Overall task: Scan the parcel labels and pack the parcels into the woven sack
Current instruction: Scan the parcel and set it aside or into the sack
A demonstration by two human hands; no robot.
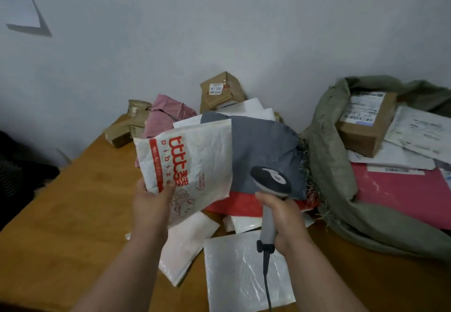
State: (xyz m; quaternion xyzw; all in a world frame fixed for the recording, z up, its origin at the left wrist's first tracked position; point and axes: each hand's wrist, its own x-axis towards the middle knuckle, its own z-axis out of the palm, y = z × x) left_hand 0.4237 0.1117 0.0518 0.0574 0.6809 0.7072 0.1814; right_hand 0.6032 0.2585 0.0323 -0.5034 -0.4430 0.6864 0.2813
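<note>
The fingers of the left hand (152,202) were pinched on the lower edge of a white printed mailer (188,163), thumb on its face, holding it raised above the bench (73,202). The fingers of the right hand (283,221) were wrapped round the handle of a grey barcode scanner (271,182), its head aimed forward.

The woven sack (327,141) lay slumped open on the right of the bench, with a cardboard box (366,121), white envelopes and a pink mailer (402,192) already in its mouth. Between sack and wall sat the unsorted heap: a grey mailer (263,145), a red one beneath it, small taped boxes (219,92) at the back, and clear-white pouches (244,270) near the bench edge.

The mailer's side facing the camera showed branding only, no label, so a scan would likely miss unless it was turned. A thumb-edge pinch on slick plastic could slip, and the scanner's cable (267,285) trailed over the pouches and might drag them off.
</note>
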